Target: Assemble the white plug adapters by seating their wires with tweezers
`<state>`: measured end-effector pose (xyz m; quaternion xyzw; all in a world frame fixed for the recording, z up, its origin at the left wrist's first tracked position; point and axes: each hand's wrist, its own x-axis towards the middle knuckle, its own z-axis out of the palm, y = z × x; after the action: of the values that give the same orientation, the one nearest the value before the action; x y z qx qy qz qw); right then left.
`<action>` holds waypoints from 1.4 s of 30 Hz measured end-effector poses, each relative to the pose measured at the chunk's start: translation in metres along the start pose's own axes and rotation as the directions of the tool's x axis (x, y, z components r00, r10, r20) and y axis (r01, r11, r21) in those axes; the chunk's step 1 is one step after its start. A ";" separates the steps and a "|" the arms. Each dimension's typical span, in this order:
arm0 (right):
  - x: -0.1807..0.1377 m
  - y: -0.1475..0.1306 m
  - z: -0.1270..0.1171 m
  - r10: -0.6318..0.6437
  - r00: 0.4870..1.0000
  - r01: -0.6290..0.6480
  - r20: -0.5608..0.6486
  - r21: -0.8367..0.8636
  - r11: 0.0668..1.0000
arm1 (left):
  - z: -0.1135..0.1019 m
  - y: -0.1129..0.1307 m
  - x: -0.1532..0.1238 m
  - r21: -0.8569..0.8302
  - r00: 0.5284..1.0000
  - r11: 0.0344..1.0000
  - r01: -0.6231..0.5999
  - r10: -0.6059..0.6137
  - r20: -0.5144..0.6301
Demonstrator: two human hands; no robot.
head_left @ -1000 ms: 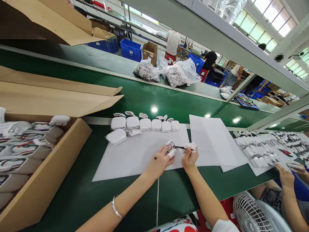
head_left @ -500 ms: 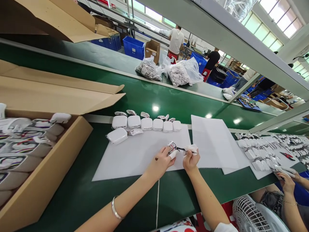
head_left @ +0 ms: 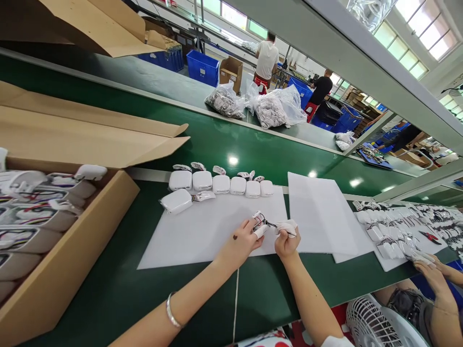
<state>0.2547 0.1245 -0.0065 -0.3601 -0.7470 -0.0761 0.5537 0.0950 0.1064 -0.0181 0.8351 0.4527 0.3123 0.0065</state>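
My left hand (head_left: pixel 241 242) pinches a small white part with red and black wires (head_left: pixel 258 222) over a white foam sheet (head_left: pixel 202 231). My right hand (head_left: pixel 286 238), with white finger cots, is closed on a thin dark tool (head_left: pixel 272 224) whose tip meets that part. Both hands rest near the sheet's front right corner. A row of white rounded cases (head_left: pixel 220 183) lies along the sheet's far edge, and one more case (head_left: pixel 176 200) sits apart at its left.
An open cardboard box (head_left: pixel 68 250) of white parts stands at the left. A second foam sheet (head_left: pixel 320 212) lies to the right. Beyond it a co-worker's hands (head_left: pixel 432 272) handle many white parts. A green conveyor belt (head_left: pixel 231 140) runs behind, with plastic bags (head_left: pixel 267 108). A fan (head_left: pixel 376 323) sits below.
My hands have hardly moved; they stay together on the wired part. The co-worker's hands at the right have shifted lower and rightward. The view drifted slightly.
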 end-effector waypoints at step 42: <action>0.015 -0.002 0.012 0.069 0.996 -0.065 0.051 -0.079 0.995 | -0.001 0.001 -0.001 0.008 0.999 1.000 -0.007 0.008 -0.045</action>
<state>0.2422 0.1363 0.0028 -0.4081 -0.7456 -0.0766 0.5212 0.0953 0.1049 -0.0173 0.8296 0.4508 0.3292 -0.0083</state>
